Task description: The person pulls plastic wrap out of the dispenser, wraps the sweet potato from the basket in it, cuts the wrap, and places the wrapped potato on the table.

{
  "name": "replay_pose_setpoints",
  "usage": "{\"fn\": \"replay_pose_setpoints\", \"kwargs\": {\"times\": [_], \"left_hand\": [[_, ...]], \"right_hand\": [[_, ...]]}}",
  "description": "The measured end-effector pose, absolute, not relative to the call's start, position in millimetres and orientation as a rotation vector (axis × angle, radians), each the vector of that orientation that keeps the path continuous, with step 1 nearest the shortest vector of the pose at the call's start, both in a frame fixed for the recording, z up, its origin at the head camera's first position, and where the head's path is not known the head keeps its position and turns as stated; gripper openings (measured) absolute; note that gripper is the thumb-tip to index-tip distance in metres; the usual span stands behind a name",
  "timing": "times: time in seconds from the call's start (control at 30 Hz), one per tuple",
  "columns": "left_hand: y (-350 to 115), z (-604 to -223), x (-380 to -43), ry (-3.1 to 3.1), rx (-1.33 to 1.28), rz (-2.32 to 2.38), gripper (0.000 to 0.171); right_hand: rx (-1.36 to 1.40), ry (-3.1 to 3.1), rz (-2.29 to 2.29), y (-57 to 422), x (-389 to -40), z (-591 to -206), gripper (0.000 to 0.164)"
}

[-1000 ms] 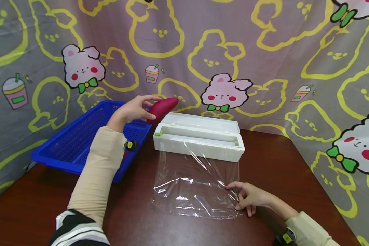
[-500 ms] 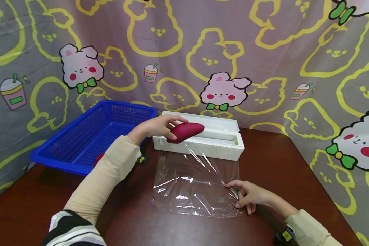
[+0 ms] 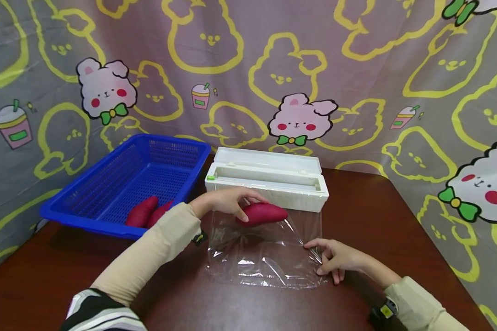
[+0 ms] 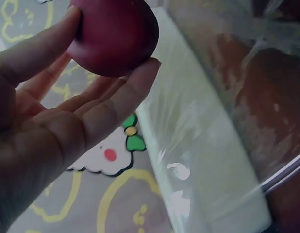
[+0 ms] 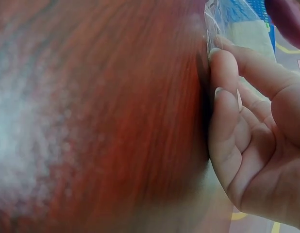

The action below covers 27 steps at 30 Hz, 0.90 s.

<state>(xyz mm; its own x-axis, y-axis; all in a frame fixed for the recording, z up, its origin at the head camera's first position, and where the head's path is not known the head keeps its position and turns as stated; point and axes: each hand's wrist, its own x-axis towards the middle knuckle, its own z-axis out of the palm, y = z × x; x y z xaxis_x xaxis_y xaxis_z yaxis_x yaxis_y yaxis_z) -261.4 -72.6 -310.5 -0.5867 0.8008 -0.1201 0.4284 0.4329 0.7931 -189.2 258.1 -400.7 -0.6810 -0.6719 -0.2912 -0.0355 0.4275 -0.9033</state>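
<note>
My left hand grips one end of a red-skinned sweet potato between thumb and fingers, over the upper part of a pulled-out sheet of plastic wrap. In the left wrist view the sweet potato shows end-on, with fingertips curled round it. The sheet runs forward from a white wrap dispenser box whose lid stands open. At the sheet's near right corner, my right hand pinches the edge close to the table; the right wrist view shows its fingertips at the crinkled film.
A blue plastic basket stands at the left, with two more sweet potatoes in its near corner, one partly behind the left sleeve. The dark wooden table meets a cartoon-patterned curtain at the back and sides.
The left hand has carried the sweet potato from beside the basket, past the dispenser box, toward me and right, lower over the wrap. The right hand has kept its place at the corner.
</note>
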Motion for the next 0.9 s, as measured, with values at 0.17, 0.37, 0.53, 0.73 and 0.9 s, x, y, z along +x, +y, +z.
{"fn": "replay_pose_setpoints", "kwargs": {"times": [0.17, 0.37, 0.53, 0.73, 0.9], "left_hand": [[-65, -324, -258, 2.152, 1.089, 0.969, 0.060], [-60, -334, -255, 2.140, 1.080, 0.924, 0.059], [-58, -341, -254, 2.110, 1.048, 0.929, 0.060], [-55, -352, -254, 2.066, 0.925, 0.949, 0.060], [-54, -357, -254, 2.062, 0.838, 0.951, 0.053]], "right_hand": [[-0.582, 2.044, -1.266, 259, -189, -401, 0.063], [-0.577, 2.037, -1.286, 258, -188, -401, 0.063], [-0.577, 2.045, -1.285, 258, -188, -400, 0.063], [-0.582, 2.043, -1.285, 258, -188, -400, 0.063], [-0.582, 2.041, -1.290, 258, -188, -401, 0.063]]}}
